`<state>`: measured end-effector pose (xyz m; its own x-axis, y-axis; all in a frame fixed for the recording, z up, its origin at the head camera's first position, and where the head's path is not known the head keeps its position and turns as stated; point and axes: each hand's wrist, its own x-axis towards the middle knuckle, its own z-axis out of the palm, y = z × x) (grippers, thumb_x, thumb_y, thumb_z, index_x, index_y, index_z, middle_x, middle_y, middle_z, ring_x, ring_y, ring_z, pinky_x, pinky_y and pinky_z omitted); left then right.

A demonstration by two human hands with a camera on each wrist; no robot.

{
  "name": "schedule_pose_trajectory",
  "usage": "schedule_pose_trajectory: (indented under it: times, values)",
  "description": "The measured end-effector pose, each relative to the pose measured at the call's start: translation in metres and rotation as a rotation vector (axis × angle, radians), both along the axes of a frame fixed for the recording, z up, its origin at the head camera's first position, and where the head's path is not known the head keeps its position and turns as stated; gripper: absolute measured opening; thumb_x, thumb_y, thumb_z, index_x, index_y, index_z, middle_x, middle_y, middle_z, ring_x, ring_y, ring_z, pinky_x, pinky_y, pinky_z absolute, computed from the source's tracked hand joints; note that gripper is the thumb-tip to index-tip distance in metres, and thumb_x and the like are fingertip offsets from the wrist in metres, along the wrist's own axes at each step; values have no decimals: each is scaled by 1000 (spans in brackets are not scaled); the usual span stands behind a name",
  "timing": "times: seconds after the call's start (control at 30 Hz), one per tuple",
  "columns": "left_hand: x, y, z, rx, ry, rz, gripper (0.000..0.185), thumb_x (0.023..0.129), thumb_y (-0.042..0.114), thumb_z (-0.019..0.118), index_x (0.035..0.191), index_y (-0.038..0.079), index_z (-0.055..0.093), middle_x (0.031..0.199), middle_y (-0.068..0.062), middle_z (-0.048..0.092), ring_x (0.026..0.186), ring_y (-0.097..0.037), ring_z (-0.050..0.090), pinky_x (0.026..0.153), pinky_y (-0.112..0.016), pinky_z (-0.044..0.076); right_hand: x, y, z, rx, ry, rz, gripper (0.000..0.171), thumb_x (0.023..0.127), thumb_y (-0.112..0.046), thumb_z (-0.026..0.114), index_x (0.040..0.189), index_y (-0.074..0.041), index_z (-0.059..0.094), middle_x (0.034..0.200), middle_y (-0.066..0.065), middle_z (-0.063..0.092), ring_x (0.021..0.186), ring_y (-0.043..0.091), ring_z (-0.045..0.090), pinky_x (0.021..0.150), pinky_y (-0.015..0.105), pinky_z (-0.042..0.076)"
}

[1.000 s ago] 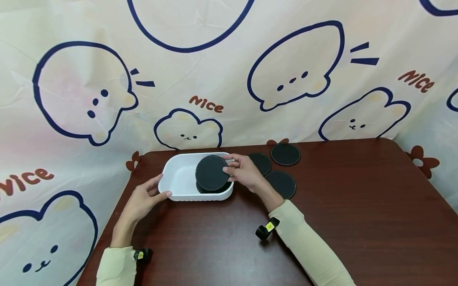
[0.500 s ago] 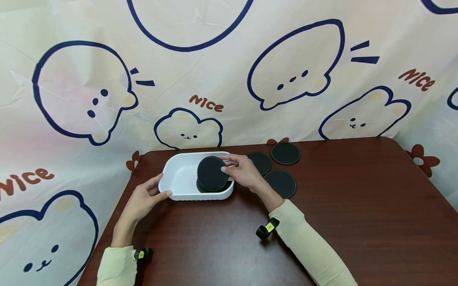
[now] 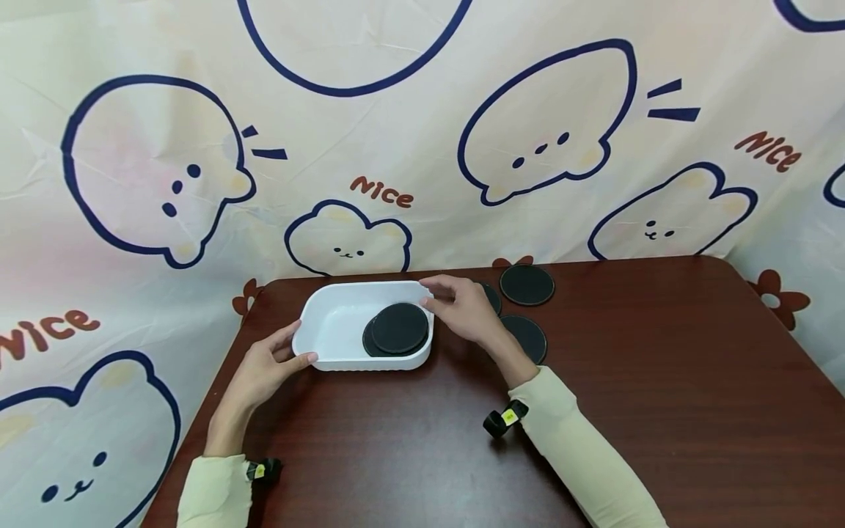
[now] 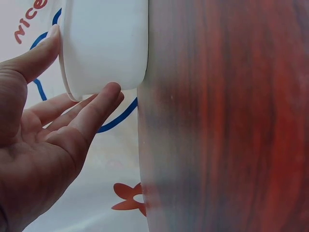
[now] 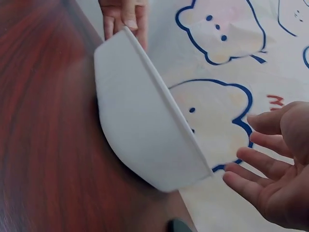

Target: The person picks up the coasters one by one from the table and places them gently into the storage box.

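Note:
A white plastic tray stands near the table's far left edge. My left hand holds its left end, thumb on the rim and fingers against the end wall. Inside the tray's right half lie two round black coasters; the upper coaster covers most of the lower coaster. My right hand is at the tray's right rim with nothing between its loosely extended fingers. In the right wrist view these fingers look apart from the tray.
Several more black coasters lie on the brown table right of the tray: a far coaster, a near coaster and a coaster partly behind my right hand. A cartoon-printed cloth hangs behind the table's far edge.
My right hand has let go of the upper coaster and moved right to the tray's rim. That coaster now lies lower, on the other one. My left hand keeps its place.

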<state>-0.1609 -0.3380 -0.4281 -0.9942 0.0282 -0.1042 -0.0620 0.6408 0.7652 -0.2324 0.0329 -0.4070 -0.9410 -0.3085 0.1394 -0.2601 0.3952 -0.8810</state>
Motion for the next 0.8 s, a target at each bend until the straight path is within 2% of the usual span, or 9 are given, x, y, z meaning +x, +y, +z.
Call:
schedule_pose_trajectory:
  times: [0.33, 0.47, 0.8]
  values:
    - [1, 0, 0, -2, -1, 2, 91, 99, 36, 80, 170, 7, 30, 166, -31, 41, 143, -45, 57, 108, -52, 51, -4, 43, -4, 11, -66, 65, 43, 105, -24, 72, 145, -9, 66, 140, 13, 72, 129, 31, 72, 107, 50, 59]
    - [1, 0, -1, -3, 3, -1, 91, 99, 35, 80, 170, 8, 30, 166, -31, 42, 143, -45, 58, 108, -53, 52, -3, 60, -6, -2, -102, 85, 45, 106, -22, 69, 148, -8, 63, 143, 17, 70, 131, 32, 70, 109, 51, 58]
    - [-1, -1, -2, 14, 1, 6, 90, 99, 33, 80, 170, 8, 30, 166, -31, 42, 142, -46, 58, 106, -51, 52, -2, 100, -12, 12, -131, 78, 48, 107, -21, 68, 150, -4, 60, 145, 22, 67, 134, 36, 68, 113, 56, 55]
